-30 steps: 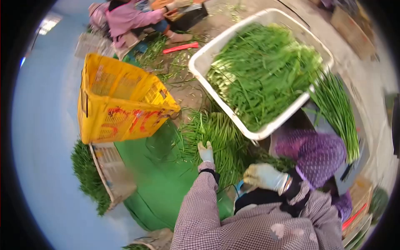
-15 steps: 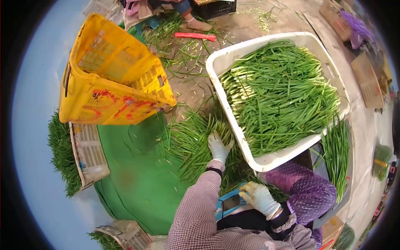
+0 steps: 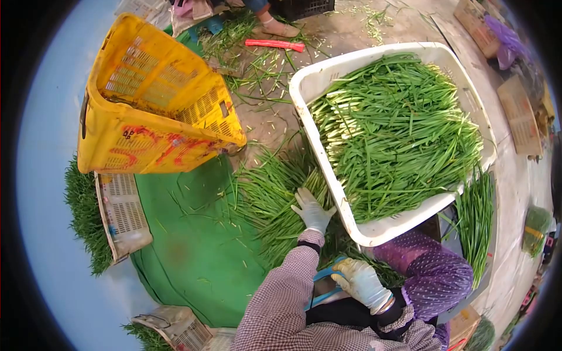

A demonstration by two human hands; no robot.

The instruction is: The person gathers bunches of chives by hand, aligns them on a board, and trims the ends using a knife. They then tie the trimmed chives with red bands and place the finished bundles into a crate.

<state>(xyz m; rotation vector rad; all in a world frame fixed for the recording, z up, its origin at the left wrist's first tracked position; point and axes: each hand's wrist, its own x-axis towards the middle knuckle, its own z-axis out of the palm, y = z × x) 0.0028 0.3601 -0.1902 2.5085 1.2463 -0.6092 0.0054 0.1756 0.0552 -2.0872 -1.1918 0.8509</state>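
Note:
My left hand (image 3: 315, 213), in a pale glove, lies with fingers spread on a loose pile of long green stalks, like garlic chives (image 3: 272, 199), on the floor. Close to my lap, my right hand (image 3: 363, 282), also gloved, has its fingers curled around the edge of a blue looped thing (image 3: 325, 274); its kind I cannot tell. A white plastic tub (image 3: 350, 225) full of similar green stalks with pale ends (image 3: 404, 128) stands just right of my left hand.
A yellow crate (image 3: 158, 140) sits tilted at the left on a green mat (image 3: 193, 251). Pale crates (image 3: 123, 213) of greens line the left side. More stalks (image 3: 475, 222) lie right of the tub. A red strip (image 3: 275, 45) lies near another person's foot (image 3: 278, 26).
My left hand has shifted slightly down and right over the stalks, its fingers spread wider. The blue looped thing beside my right hand has turned and looks thinner.

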